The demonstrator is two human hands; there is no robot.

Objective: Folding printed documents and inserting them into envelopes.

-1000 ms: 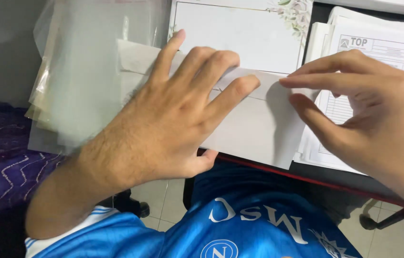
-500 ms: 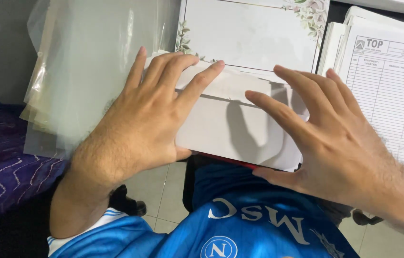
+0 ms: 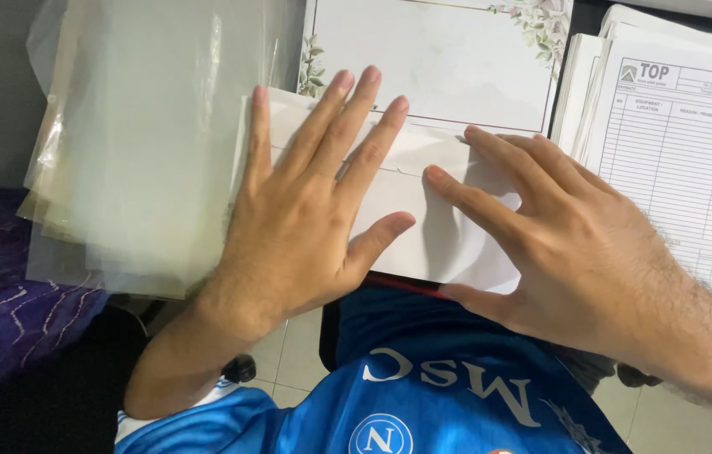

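Both hands now lie flat on the white envelope (image 3: pixel 423 227), which sits at the near edge of the desk, just in front of the person. A second ago the right hand (image 3: pixel 574 252) was pinching the flap; now its fingers are spread and pinch nothing. The left hand (image 3: pixel 305 219) presses down too, open and flat. The flap looks pushed shut. A pile of clear plastic sleeves (image 3: pixel 145 143) lies to the left.
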